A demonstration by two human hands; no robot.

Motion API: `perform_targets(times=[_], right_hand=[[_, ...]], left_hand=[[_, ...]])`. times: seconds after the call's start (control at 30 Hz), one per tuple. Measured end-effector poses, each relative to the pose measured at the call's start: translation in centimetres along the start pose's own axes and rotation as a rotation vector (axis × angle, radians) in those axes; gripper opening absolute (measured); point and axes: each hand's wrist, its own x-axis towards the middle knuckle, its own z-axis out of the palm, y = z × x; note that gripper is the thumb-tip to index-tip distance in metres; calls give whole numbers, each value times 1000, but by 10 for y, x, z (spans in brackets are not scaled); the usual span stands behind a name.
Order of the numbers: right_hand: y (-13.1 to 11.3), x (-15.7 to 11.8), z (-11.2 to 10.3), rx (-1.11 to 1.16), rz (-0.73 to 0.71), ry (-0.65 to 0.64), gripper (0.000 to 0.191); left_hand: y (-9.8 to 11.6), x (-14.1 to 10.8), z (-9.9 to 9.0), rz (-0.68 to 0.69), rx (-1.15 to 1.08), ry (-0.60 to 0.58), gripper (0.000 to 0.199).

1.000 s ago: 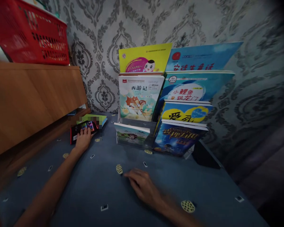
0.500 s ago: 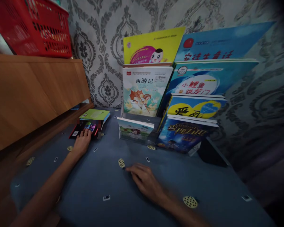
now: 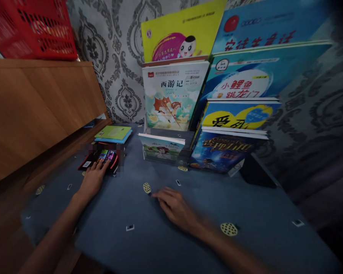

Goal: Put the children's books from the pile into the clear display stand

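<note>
My left hand lies over a black book with a colourful cover and a white barcode label. Its fingers are stretched out flat on the cover, not wrapped round it. Just behind that book are a green book and a blue one, the green book on top. My right hand rests on the blue patterned tabletop, holding nothing, its index finger extended and thumb apart. In front of it stands a small book with a green landscape cover, in a clear holder.
Upright books fill a tiered stand at the right, among them a white-covered book and a dark blue book. A wooden cabinet borders the table's left side, with a red basket on top. Patterned wallpaper covers the wall behind.
My left hand and the black book have moved nearer to me, away from the green book, which shows more fully. The camera view has tilted down slightly. My right hand stays in place.
</note>
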Motion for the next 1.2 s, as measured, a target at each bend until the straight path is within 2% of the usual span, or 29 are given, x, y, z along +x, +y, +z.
perform_targets(times=[0.2, 0.43, 0.7, 0.83, 1.0, 1.2], right_hand=[[1, 1, 0, 22, -16, 3, 32], [-8, 3, -4, -54, -49, -7, 34], [-21, 0, -7, -122, -162, -178, 58], [-33, -6, -3, -93, -123, -251, 64], [-44, -13, -8, -3, 21, -379, 81], [-27, -10, -19, 47, 34, -334, 73]], left_hand=[[10, -27, -4, 61, 36, -19, 72], [35, -56, -12, 135, -3, -9, 71], [72, -82, -16, 405, -73, 32, 75], [93, -93, -17, 581, -123, 47, 70], [106, -98, -5, 749, -199, 139, 63], [96, -85, 5, 831, -100, 194, 74]])
